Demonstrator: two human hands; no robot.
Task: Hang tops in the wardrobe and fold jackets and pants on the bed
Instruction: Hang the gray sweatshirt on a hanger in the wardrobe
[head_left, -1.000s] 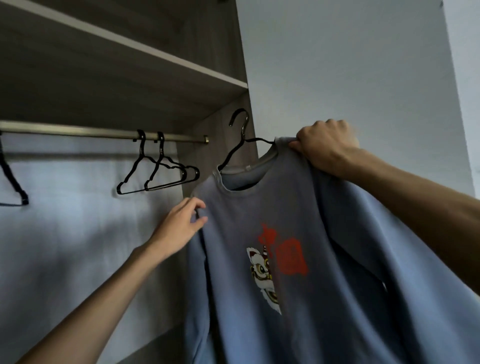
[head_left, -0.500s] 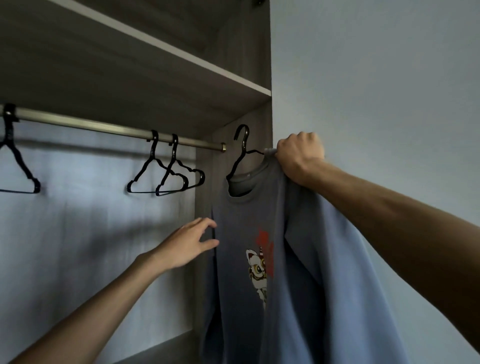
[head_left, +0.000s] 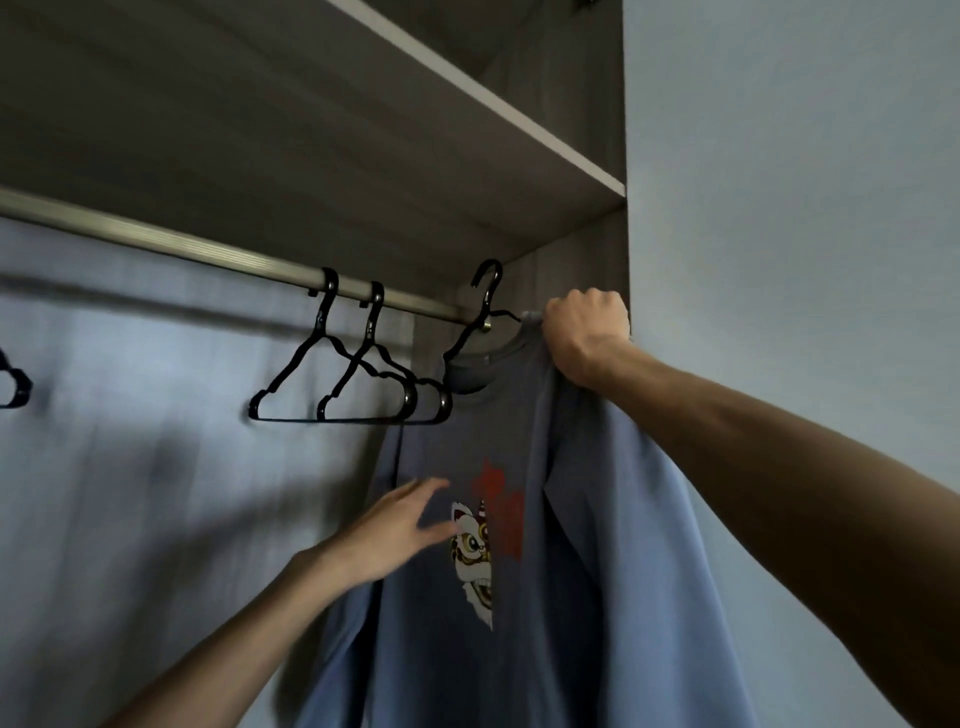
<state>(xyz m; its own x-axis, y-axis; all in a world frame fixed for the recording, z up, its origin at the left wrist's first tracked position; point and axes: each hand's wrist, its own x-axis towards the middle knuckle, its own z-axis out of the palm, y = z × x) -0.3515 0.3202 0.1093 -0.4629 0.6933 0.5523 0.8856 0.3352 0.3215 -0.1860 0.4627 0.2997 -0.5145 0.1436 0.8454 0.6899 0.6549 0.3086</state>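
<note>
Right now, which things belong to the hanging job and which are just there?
In the job: blue-grey printed sweatshirt, its black plastic hanger, right hand gripping its shoulder, open left hand, metal wardrobe rail.
Just there: two empty black hangers, wooden shelf.

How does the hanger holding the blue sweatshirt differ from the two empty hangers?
The loaded hanger carries the blue sweatshirt; the empty hangers carry nothing. The loaded hanger's hook is off the rail, held up by the right hand; the empty hangers hang on the rail. All are black.
</note>
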